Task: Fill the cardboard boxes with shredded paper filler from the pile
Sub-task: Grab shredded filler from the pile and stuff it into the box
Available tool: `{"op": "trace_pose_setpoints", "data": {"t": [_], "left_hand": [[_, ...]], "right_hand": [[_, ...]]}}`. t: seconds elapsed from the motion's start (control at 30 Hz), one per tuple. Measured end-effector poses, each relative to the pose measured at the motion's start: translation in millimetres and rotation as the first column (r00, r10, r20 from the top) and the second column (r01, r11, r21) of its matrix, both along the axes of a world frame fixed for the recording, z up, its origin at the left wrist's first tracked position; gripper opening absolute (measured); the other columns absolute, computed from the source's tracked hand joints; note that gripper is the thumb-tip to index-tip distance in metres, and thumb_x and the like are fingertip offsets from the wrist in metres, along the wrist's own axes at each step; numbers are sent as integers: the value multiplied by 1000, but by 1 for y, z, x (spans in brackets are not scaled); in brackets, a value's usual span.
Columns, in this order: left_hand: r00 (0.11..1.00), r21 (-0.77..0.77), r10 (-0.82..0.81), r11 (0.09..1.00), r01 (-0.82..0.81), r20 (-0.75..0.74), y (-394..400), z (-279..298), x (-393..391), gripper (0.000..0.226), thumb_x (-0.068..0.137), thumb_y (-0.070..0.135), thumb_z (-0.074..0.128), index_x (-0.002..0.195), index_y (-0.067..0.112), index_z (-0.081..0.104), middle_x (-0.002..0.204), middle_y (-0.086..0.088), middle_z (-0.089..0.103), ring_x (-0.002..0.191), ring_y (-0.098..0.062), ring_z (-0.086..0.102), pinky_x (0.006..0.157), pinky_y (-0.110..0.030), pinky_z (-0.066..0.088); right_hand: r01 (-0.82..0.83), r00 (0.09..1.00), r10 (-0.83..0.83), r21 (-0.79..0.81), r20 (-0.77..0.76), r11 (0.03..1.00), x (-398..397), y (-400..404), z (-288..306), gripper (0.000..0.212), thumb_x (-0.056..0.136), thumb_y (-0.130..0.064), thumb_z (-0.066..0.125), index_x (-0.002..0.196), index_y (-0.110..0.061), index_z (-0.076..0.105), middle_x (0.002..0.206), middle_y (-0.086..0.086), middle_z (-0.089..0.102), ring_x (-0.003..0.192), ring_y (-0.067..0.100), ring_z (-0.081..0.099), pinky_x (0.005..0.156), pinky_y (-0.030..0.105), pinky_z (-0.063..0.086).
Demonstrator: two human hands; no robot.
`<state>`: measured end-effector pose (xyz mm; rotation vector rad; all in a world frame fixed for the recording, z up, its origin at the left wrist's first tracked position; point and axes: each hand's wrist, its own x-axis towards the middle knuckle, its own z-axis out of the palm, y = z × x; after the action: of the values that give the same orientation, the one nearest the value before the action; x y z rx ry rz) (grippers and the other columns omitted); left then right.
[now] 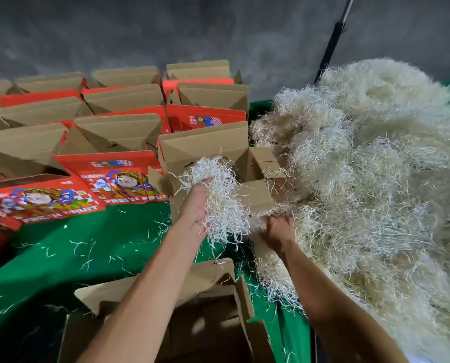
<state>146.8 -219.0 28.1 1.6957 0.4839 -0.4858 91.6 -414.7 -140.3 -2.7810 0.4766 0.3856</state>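
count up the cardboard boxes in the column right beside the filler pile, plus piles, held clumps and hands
cardboard boxes in that column: 4 (far box, second box, box by the hands, nearest box)
shredded paper pile: 1
clump of filler held in the left hand: 1
hands: 2 (left hand, right hand)
total: 8

Green table (92,239) — open cardboard boxes (119,132), shredded paper pile (362,166), loose strands (82,247).
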Motion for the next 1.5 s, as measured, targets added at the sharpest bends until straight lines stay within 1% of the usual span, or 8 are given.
{"op": "trace_pose_setpoints", "data": {"t": [0.33,0.57,0.77,1.27,1.33,1.37,1.4,1.5], "left_hand": [[999,-190,1,982,-10,-43,15,12,-39,53,104,35,29,152,13,31,154,-15,34,138,-32,38,116,-51,30],[996,-257,-94,962,87,-14,32,39,-77,58,105,39,28,155,11,21,159,-15,26,143,-31,31,116,-48,25],[992,-279,-115,953,123,43,59,59,-92,57,104,42,30,155,15,24,157,-13,31,140,-30,36,117,-48,28],[946,-608,-227,726,322,230,161,69,-118,83,86,80,42,154,33,29,159,3,28,147,-26,27,118,-58,19],[968,-629,-111,742,231,224,167,77,-108,80,92,75,36,156,29,24,158,1,29,149,-26,21,119,-56,16],[971,-643,-36,743,183,235,168,81,-103,79,93,72,35,157,28,21,159,2,28,149,-25,19,119,-53,16],[966,-648,21,745,156,257,169,86,-98,80,92,72,34,157,30,17,160,4,24,150,-23,16,118,-52,15],[950,-602,83,789,123,302,170,92,-97,84,86,81,30,156,38,12,162,14,13,147,-10,15,118,-49,12]], "right_hand": [[219,832,-358,343,423,913,-32,-16,100,27,100,-25,57,127,-23,60,107,0,68,68,12,64,60,26,58],[174,607,-613,669,505,723,-56,-13,204,40,99,-27,58,137,-16,54,117,-4,64,63,4,59,55,21,51],[106,419,-652,679,631,726,-49,21,309,34,97,-26,61,126,-8,59,123,4,65,110,30,65,87,27,57],[-284,381,-546,656,747,699,-42,183,443,58,83,-45,69,110,3,50,118,22,54,87,35,66,69,38,62],[-288,455,-462,617,761,733,-51,198,425,39,85,-46,69,93,-8,66,70,-5,65,61,16,59,50,17,54],[-265,529,-420,614,737,744,-54,205,410,28,86,-47,69,79,-20,70,102,-8,38,62,24,65,49,18,52],[-240,598,-378,608,707,757,-55,207,391,27,87,-47,69,70,-26,65,68,7,69,98,30,55,51,22,51],[-173,746,-276,577,606,799,-56,210,334,30,92,-49,63,98,-20,68,55,-3,54,49,21,52,55,29,48]]}}
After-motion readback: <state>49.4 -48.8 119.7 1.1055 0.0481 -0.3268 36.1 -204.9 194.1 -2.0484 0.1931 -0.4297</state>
